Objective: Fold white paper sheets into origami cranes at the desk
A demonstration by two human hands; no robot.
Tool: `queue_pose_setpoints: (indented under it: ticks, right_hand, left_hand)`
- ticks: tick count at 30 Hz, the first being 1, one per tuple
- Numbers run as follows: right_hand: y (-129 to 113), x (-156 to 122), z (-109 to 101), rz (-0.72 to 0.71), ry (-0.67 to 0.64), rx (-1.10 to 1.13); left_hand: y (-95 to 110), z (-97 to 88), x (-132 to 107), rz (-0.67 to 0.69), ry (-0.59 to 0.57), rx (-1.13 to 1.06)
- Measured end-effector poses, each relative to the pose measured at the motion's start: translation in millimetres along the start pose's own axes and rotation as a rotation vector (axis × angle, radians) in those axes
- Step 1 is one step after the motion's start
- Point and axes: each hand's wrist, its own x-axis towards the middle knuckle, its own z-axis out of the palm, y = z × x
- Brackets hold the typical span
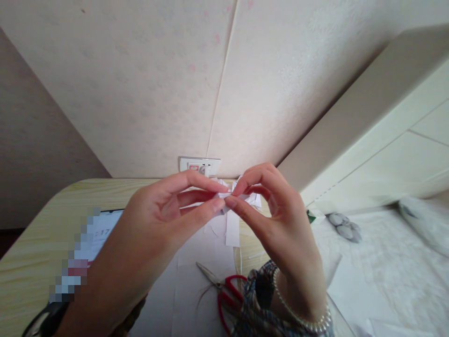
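Observation:
A small piece of folded white paper (pixel 224 208) is held up above the table between my two hands. My left hand (pixel 175 201) pinches its left part between thumb and forefinger. From the other side my right hand (pixel 271 201) grips it the same way, and the fingertips of both hands almost meet. The fingers hide much of the paper's shape. Behind it stand more folded white paper pieces (pixel 254 199), partly covered by my hands. Below lie white paper sheets (pixel 199 250) and red-handled scissors (pixel 219 284), blades pointing up and left, handles partly behind my right sleeve.
A phone or tablet (pixel 105 224), partly blurred out, lies at the left on the wooden table (pixel 42 234). A wall socket (pixel 199 164) with a plug is just behind the table. To the right is a bed surface (pixel 396 262) with paper (pixel 358 285) on it.

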Motion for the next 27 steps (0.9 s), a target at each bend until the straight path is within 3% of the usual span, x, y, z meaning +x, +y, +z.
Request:
queue_pose_setpoints:
  ticks: [7,17,27]
  right_hand:
    - [-1.1,-1.5,-1.0,0.022,0.006,0.001]
    - [-3.5,-0.4,-3.7,0.013,-0.008,-0.014]
    - [-1.9,-2.4,-3.3,-0.023,-0.003,0.025]
  left_hand:
    - [-7.5,2.4,1.8,0.087,0.054,-0.001]
    - [-4.4,4.0,-1.6,0.111,0.204,-0.061]
    - [-5.8,4.0,-0.9,0.115,0.187,0.034]
